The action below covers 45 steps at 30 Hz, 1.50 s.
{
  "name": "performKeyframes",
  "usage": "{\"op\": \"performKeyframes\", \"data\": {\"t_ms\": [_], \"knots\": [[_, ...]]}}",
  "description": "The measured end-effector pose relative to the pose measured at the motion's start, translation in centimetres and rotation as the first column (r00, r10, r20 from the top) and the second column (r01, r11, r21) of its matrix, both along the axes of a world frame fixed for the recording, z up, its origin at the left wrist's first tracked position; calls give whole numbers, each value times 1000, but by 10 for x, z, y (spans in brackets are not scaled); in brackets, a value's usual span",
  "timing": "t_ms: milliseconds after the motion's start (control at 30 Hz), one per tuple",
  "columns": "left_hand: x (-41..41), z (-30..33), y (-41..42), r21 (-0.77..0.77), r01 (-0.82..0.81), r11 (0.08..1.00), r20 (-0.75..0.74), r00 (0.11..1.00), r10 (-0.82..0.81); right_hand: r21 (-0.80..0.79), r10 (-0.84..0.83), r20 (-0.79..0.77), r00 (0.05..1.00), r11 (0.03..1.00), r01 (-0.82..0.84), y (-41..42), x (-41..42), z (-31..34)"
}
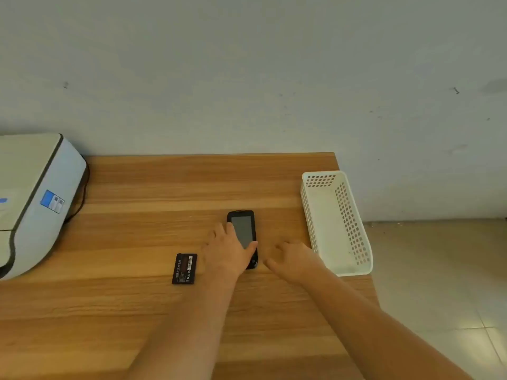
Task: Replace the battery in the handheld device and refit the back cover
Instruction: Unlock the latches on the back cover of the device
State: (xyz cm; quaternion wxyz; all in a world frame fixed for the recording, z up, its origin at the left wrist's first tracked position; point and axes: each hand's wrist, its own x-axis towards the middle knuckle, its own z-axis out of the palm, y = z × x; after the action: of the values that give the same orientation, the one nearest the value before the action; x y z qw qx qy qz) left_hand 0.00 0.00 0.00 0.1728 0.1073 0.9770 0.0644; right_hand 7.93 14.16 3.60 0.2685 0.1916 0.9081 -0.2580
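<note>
Left hand: flat and spread, palm down on the near left part of the handheld device, gripping nothing.
Spare battery: just left of that wrist on the table, label up, print too small to read.
Handheld device: screen up, long axis running away from the person.
Right hand: loosely open, empty, just right of the device.
White basket: far right, apparently empty.

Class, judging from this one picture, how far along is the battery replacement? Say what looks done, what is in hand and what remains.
Done: nothing visibly; the handheld device lies screen-up on the table, its back hidden. In hand: the left hand rests on the device; the right hand hovers beside it, empty. Left: a loose battery lies beside the left hand, so turning over, the swap and the cover seemingly remain.
</note>
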Motion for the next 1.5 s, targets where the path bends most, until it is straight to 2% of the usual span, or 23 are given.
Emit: {"op": "performKeyframes", "data": {"t_ms": [200,300,533,767,1033,1200,1500], "knots": [[9,-13,32,-60,-84,995,94,992,89,38,9,20,1000,999,-10,5,5,-16],[9,-18,39,-91,-90,992,95,991,99,37,-2,6,1000,999,2,6,6,-19],[11,-20,35,-55,-99,994,65,993,102,38,2,-4,1000,999,-2,8,11,-24],[8,-18,32,-8,-118,993,109,987,118,45,25,3,1000,999,-26,6,14,-23],[1,-15,28,217,-307,926,277,930,243,44,15,-9,1000,999,-14,6,15,-20],[4,-8,20,421,-383,822,356,904,239,51,9,-14,1000,999,-9,6,16,-17],[-3,-2,-2,513,-479,713,465,853,238,51,15,1,1000,999,-15,3,16,-15]]}}
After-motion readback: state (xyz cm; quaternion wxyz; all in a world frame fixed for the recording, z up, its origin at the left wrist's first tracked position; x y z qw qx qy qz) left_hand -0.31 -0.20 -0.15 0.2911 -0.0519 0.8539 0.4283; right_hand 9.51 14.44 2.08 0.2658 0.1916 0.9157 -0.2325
